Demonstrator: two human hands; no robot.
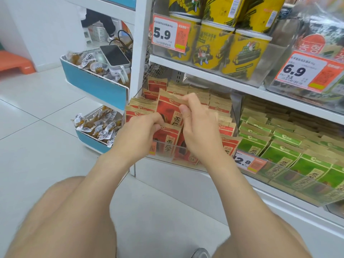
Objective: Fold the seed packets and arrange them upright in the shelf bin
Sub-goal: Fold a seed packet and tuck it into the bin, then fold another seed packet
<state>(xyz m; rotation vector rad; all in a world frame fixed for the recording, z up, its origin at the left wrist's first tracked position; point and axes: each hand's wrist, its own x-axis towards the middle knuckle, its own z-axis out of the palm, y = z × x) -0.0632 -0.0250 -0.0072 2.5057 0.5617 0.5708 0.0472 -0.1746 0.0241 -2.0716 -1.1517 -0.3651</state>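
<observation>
The right hand pinches the top flap of a red-and-brown kraft paper seed packet between thumb and fingers, holding it upright over the middle of the clear acrylic shelf bin. The left hand has its fingers curled over the tops of the front-row red packets near the bin's left front corner, seemingly parting them.

To do this step well, the flap should be creased flat and square before the packet goes down. The left hand should hold a gap open so the packet slides in straight and face forward, without crumpling its neighbours.

The bin sits at the left end of a white shop shelf, beside green paper packets. Yellow printed tubs stand on the shelf above. Below is a white tiled floor, with blue-fronted snack racks to the left.
</observation>
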